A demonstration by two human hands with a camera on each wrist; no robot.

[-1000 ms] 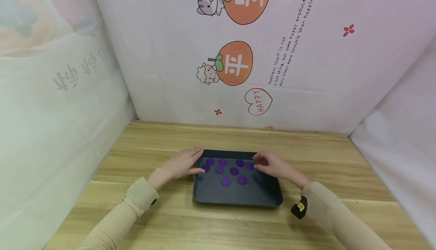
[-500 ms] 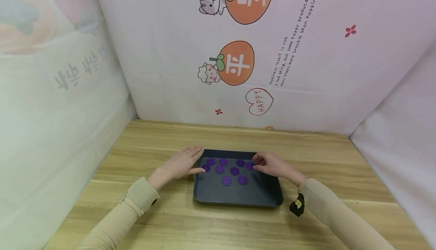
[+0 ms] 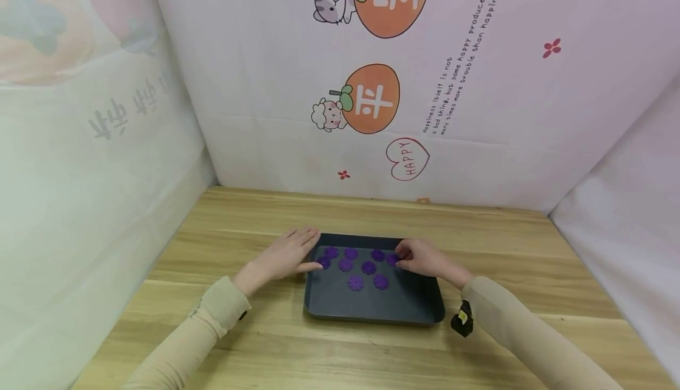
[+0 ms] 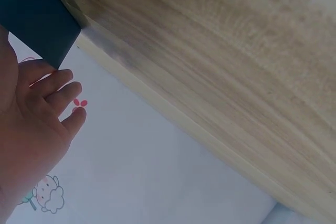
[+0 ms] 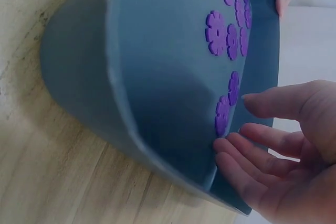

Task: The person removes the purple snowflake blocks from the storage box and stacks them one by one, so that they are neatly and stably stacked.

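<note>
A dark grey rectangular tray (image 3: 372,306) lies on the wooden table, with several purple flower-shaped discs (image 3: 355,283) spread flat over its farther half. My left hand (image 3: 284,255) rests on the tray's far left corner, fingers stretched along the rim and thumb reaching inside beside a darker disc (image 3: 324,262). At the far right, my right hand (image 3: 425,258) reaches over the rim with fingers bent. In the right wrist view its thumb and fingers (image 5: 252,163) stand apart, close to the nearest purple disc (image 5: 222,116), and grip nothing. Whether a fingertip touches that disc, I cannot tell.
Wooden tabletop (image 3: 297,354) surrounds the tray. White printed cloth (image 3: 276,95) stands behind the table, with more cloth at both sides. A small black device (image 3: 463,319) is on the right wrist near the cuff.
The whole head view has shifted slightly, putting the tray a little farther right. My right forearm has moved a bit inward. Both hands keep their places at the tray, and the discs lie as before.
</note>
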